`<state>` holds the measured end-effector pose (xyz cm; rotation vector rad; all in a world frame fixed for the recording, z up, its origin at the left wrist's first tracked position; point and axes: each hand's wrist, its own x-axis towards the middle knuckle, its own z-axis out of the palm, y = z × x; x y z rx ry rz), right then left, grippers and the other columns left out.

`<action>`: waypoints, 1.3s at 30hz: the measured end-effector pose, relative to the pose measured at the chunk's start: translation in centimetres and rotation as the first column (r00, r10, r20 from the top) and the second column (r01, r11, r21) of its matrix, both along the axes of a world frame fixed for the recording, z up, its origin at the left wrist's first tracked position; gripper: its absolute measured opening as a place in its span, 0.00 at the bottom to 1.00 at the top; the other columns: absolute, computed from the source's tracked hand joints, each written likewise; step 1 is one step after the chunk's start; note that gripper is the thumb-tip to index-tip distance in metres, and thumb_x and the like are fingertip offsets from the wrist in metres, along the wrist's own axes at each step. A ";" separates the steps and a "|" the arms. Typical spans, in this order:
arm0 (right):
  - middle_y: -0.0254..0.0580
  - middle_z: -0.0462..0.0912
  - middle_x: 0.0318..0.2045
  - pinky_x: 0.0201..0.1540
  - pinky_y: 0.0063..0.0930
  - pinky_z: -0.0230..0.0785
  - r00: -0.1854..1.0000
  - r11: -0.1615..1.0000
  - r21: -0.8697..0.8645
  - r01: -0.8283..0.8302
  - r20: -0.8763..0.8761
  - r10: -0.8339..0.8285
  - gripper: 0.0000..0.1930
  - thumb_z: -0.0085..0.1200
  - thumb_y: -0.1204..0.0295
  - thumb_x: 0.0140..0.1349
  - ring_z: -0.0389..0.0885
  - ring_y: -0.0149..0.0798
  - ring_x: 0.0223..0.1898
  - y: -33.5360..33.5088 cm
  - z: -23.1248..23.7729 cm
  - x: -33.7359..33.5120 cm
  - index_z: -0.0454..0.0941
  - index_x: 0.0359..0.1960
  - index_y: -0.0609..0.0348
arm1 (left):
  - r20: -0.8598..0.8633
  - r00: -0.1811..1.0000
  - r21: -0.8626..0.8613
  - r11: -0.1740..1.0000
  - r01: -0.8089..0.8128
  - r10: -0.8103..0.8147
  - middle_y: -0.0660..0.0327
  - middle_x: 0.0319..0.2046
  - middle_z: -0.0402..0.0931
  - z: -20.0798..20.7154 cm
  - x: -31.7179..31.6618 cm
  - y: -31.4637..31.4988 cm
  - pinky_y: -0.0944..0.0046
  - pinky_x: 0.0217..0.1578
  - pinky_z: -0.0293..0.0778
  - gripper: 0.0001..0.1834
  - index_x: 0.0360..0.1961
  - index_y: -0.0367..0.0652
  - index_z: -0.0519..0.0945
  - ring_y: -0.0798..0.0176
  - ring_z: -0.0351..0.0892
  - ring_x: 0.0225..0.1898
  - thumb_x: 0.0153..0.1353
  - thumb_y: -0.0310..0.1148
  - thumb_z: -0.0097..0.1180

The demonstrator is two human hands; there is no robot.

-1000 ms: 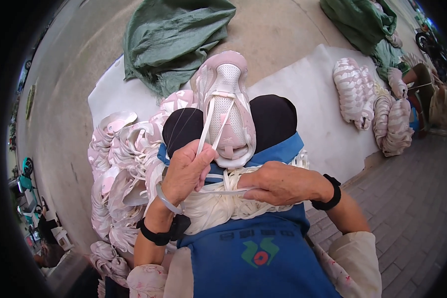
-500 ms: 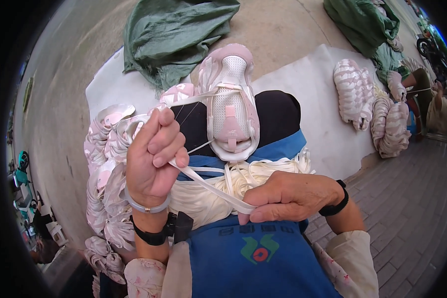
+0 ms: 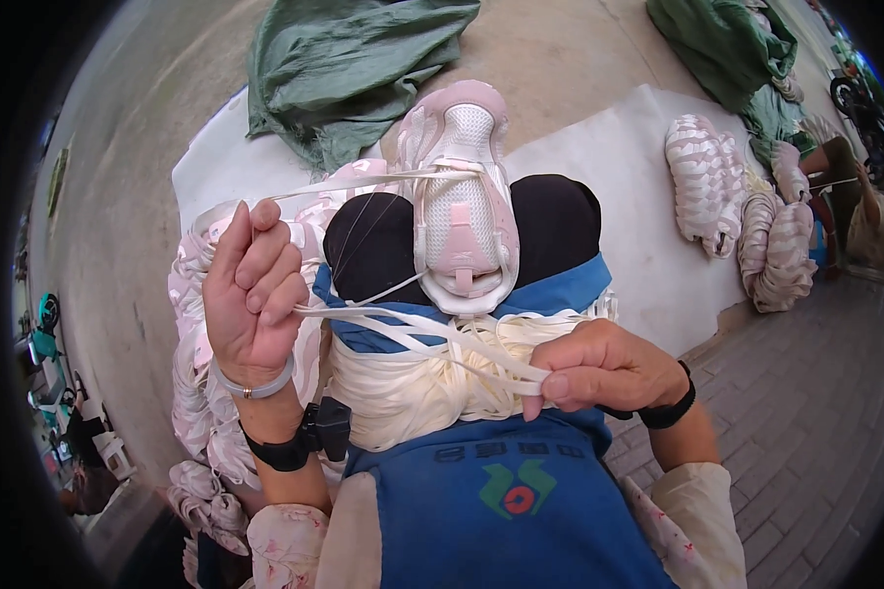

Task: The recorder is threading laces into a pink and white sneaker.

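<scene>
A pink and white sneaker rests between my knees, its toe pointing away from me. A white shoelace runs from its upper to my left hand, whose fingers are curled closed around it. More lace stretches across my lap to my right hand, pinched between thumb and fingers. Thin strands also run between my left hand and the shoe's side. Beneath the stretched lace lies a thick bundle of cream laces on my blue apron.
Stacked pink and white shoe uppers lie at my left. More shoe uppers sit on a white sheet to the right. A green sack lies ahead, another green sack far right. A co-worker's arm shows at the right edge.
My left hand has moved left and a little down, drawing the lace out longer. My right hand has moved right and slightly up. The shoe stays between the knees.
</scene>
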<state>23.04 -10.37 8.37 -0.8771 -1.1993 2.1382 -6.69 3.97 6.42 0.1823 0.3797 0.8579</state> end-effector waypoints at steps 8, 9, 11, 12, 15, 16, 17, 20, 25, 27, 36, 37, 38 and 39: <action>0.53 0.78 0.35 0.43 0.40 0.69 0.788 0.906 0.407 -0.117 0.593 -0.164 0.15 0.43 0.63 0.71 0.78 0.54 0.38 1.0 -1.5 -2.9 0.75 0.44 0.63 | -0.739 0.576 0.326 0.563 0.760 -0.350 0.67 0.21 0.67 2.5 3.1 -5.6 0.70 0.21 0.63 0.17 0.35 0.37 0.74 0.74 0.65 0.20 0.73 0.40 0.43; 0.50 0.79 0.32 0.41 0.37 0.70 0.781 0.901 0.433 -0.031 0.573 -0.248 0.13 0.43 0.67 0.71 0.80 0.48 0.36 1.3 -1.8 -3.0 0.74 0.45 0.64 | -0.733 0.593 0.337 0.579 0.742 -0.333 0.67 0.21 0.67 2.0 3.3 -6.2 0.70 0.21 0.63 0.17 0.35 0.37 0.74 0.74 0.65 0.20 0.73 0.40 0.43; 0.48 0.79 0.31 0.40 0.34 0.71 0.770 0.925 0.379 0.024 0.583 -0.259 0.12 0.42 0.69 0.71 0.80 0.44 0.35 1.9 -2.4 -3.3 0.74 0.46 0.64 | -0.731 0.609 0.401 0.528 0.748 -0.307 0.59 0.24 0.72 0.8 3.4 -7.2 0.63 0.28 0.68 0.15 0.38 0.37 0.73 0.65 0.73 0.25 0.71 0.40 0.46; 0.46 0.80 0.30 0.38 0.31 0.72 0.758 0.941 0.320 0.107 0.586 -0.286 0.11 0.42 0.71 0.71 0.81 0.39 0.34 2.2 -2.6 -3.6 0.74 0.46 0.65 | -0.722 0.625 0.411 0.544 0.732 -0.295 0.59 0.24 0.72 0.7 3.5 -7.6 0.63 0.28 0.68 0.15 0.38 0.37 0.73 0.65 0.73 0.25 0.71 0.40 0.46; 0.41 0.81 0.29 0.36 0.23 0.73 0.778 0.936 0.257 0.242 0.525 -0.345 0.12 0.40 0.73 0.72 0.81 0.32 0.30 3.3 -3.2 -5.3 0.74 0.47 0.66 | -0.743 0.661 0.521 0.528 0.670 -0.106 0.43 0.25 0.72 0.5 3.9 -8.3 0.52 0.30 0.69 0.11 0.40 0.37 0.70 0.38 0.73 0.29 0.68 0.35 0.49; 0.40 0.81 0.29 0.36 0.21 0.74 0.791 0.925 0.197 0.323 0.481 -0.379 0.12 0.39 0.72 0.72 0.81 0.31 0.30 3.7 -3.6 -5.8 0.74 0.47 0.66 | -0.735 0.671 0.529 0.539 0.655 -0.096 0.43 0.25 0.72 0.0 4.1 -8.6 0.52 0.30 0.69 0.11 0.40 0.37 0.70 0.38 0.73 0.29 0.68 0.35 0.49; 0.40 0.81 0.30 0.35 0.23 0.76 0.797 0.915 0.105 0.390 0.459 -0.392 0.14 0.39 0.70 0.73 0.82 0.33 0.30 3.9 -3.9 -6.3 0.73 0.48 0.67 | -0.721 0.692 0.567 0.546 0.616 -0.031 0.45 0.24 0.71 -0.7 4.2 -9.1 0.55 0.28 0.68 0.11 0.40 0.36 0.71 0.41 0.71 0.26 0.68 0.35 0.51; 0.42 0.80 0.31 0.34 0.27 0.78 0.836 0.815 -0.188 0.548 0.163 -0.524 0.16 0.39 0.66 0.74 0.83 0.35 0.30 5.1 -4.4 -7.1 0.72 0.50 0.68 | -0.689 0.723 0.600 0.596 0.533 0.048 0.45 0.22 0.69 -1.2 4.5 -10.0 0.56 0.25 0.66 0.10 0.38 0.36 0.71 0.41 0.71 0.24 0.68 0.34 0.51; 0.46 0.80 0.32 0.33 0.31 0.82 0.834 0.778 -0.334 0.532 0.045 -0.550 0.20 0.39 0.63 0.75 0.85 0.39 0.30 5.4 -5.0 -6.7 0.66 0.57 0.68 | -0.751 0.650 0.597 0.543 0.590 0.119 0.46 0.19 0.70 -1.0 4.3 -10.1 0.49 0.22 0.64 0.10 0.34 0.37 0.69 0.38 0.71 0.22 0.67 0.33 0.51; 0.46 0.80 0.32 0.33 0.30 0.82 0.841 0.780 -0.335 0.528 0.081 -0.535 0.20 0.39 0.63 0.75 0.85 0.38 0.30 5.5 -4.9 -7.0 0.65 0.57 0.68 | -0.779 0.612 0.584 0.511 0.631 0.135 0.46 0.18 0.70 -1.3 4.3 -10.4 0.48 0.22 0.63 0.10 0.33 0.37 0.69 0.38 0.71 0.21 0.67 0.33 0.51; 0.47 0.81 0.36 0.36 0.29 0.81 0.856 0.856 -0.178 0.486 0.296 -0.424 0.18 0.40 0.66 0.73 0.85 0.36 0.33 4.8 -4.2 -6.2 0.65 0.57 0.67 | -0.833 0.530 0.537 0.461 0.706 0.158 0.44 0.18 0.73 -0.8 4.4 -10.3 0.45 0.22 0.67 0.09 0.34 0.37 0.69 0.37 0.74 0.21 0.66 0.32 0.50; 0.46 0.81 0.35 0.36 0.29 0.81 0.857 0.804 -0.298 0.515 0.163 -0.489 0.18 0.40 0.66 0.73 0.84 0.37 0.32 4.7 -4.9 -6.5 0.66 0.56 0.67 | -0.820 0.558 0.542 0.491 0.682 0.130 0.44 0.19 0.73 -0.7 4.6 -10.2 0.45 0.22 0.67 0.09 0.33 0.37 0.70 0.37 0.74 0.21 0.66 0.32 0.50; 0.46 0.81 0.35 0.36 0.29 0.81 0.850 0.794 -0.303 0.526 0.154 -0.504 0.18 0.40 0.66 0.73 0.84 0.37 0.32 5.0 -5.0 -6.7 0.66 0.56 0.67 | -0.825 0.552 0.536 0.478 0.696 0.120 0.44 0.19 0.73 -0.7 4.7 -10.2 0.45 0.22 0.67 0.09 0.33 0.37 0.70 0.37 0.74 0.21 0.66 0.32 0.50; 0.46 0.81 0.35 0.34 0.30 0.81 0.826 0.750 -0.378 0.543 0.079 -0.559 0.18 0.39 0.66 0.74 0.84 0.37 0.30 5.4 -5.0 -6.8 0.66 0.57 0.67 | -0.827 0.551 0.528 0.493 0.691 0.113 0.45 0.19 0.73 -0.7 4.7 -10.2 0.47 0.22 0.67 0.08 0.35 0.37 0.71 0.38 0.74 0.21 0.67 0.32 0.50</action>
